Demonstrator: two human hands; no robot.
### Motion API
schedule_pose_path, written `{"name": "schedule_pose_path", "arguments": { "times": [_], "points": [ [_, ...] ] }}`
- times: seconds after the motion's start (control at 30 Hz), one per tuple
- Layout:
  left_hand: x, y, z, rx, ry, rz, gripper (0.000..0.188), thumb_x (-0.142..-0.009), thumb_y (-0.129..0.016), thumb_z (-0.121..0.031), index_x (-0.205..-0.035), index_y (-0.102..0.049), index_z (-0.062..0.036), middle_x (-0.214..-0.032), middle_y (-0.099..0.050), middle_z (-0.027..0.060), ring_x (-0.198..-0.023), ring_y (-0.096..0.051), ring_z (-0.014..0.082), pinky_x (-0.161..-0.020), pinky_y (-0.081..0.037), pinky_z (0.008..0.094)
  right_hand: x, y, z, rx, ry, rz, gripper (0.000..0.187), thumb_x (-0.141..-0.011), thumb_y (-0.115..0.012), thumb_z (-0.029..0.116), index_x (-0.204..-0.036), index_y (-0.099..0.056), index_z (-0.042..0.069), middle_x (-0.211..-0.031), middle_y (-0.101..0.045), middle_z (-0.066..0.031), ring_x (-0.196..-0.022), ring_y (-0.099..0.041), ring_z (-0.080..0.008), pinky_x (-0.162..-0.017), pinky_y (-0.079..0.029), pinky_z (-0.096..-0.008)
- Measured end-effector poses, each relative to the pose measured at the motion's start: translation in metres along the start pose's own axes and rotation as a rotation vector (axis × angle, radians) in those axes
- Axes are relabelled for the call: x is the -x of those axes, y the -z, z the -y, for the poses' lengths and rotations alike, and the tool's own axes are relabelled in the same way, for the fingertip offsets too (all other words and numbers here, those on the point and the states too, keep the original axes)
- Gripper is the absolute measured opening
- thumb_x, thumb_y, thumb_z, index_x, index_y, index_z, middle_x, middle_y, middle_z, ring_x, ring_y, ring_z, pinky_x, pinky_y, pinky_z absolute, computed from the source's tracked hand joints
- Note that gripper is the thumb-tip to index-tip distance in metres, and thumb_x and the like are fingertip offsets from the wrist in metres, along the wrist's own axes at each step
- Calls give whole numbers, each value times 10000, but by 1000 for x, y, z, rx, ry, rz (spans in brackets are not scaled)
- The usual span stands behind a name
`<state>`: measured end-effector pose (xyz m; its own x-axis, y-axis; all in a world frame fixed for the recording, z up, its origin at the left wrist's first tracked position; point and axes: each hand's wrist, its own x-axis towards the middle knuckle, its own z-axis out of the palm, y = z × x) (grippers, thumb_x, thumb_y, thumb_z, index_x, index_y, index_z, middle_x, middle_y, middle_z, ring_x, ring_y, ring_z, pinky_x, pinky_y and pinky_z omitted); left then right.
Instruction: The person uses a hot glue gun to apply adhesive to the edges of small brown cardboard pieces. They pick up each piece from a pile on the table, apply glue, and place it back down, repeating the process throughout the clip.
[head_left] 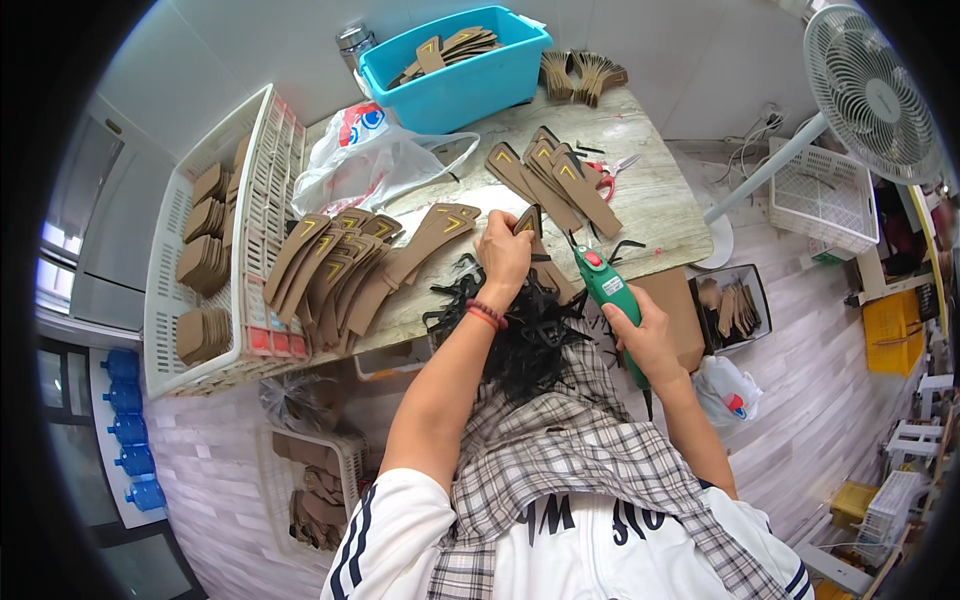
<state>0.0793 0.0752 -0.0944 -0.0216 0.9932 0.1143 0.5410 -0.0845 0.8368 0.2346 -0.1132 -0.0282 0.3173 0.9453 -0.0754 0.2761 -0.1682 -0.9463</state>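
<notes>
My left hand (pixel 503 257) is closed on a brown strap piece (pixel 531 222) with a yellow chevron, at the table's near edge. My right hand (pixel 647 332) grips a green electric cutter (pixel 607 284) with a red button. Its dark tip points up and left, just right of the strap piece and apart from it. Black offcut strips (pixel 525 345) are heaped below my left hand, over the plaid apron. Left of that hand lies a spread of brown strap pieces (pixel 340 262). Beyond the cutter rests a smaller fan of them (pixel 560 180), beside red-handled scissors (pixel 606 182).
A turquoise bin (pixel 460 90) of brown pieces stands at the back, near a white plastic bag (pixel 370 165). White crates (pixel 262 230) flank the table's left side. A standing fan (pixel 868 95) is at right, an open box (pixel 735 308) on the floor below it.
</notes>
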Motion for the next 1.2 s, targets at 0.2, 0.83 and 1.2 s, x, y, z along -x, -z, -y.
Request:
{"name": "schedule_pose_path", "arguments": {
  "times": [0.2, 0.83, 1.2],
  "points": [
    [11, 40, -29, 903, 216, 134, 83, -810, -671, 10, -890, -650, 11, -798, -657, 22, -701, -582, 83, -660, -459, 226, 0, -5, 14, 62, 41, 0, 444, -852, -688, 305, -1167, -582, 11, -754, -655, -112, -645, -632, -177, -606, -499, -321],
    [28, 54, -48, 1168, 311, 206, 54, -811, -701, -27, -841, -659, -12, -803, -677, 35, -677, -603, 93, -655, -467, 220, 2, -18, 33, 35, 90, 26, 432, -870, -676, 296, -1165, -574, -2, -723, -655, -92, -606, -625, -149, -576, -501, -308],
    [42, 56, -46, 1068, 247, 332, 76, -808, -703, -31, -861, -667, 8, -794, -676, 38, -685, -589, 86, -673, -464, 219, -1, -18, 41, -48, 116, 15, 381, -888, -662, 254, -1156, -575, -2, -679, -600, -32, -510, -531, -79, -466, -433, -251]
  ]
}}
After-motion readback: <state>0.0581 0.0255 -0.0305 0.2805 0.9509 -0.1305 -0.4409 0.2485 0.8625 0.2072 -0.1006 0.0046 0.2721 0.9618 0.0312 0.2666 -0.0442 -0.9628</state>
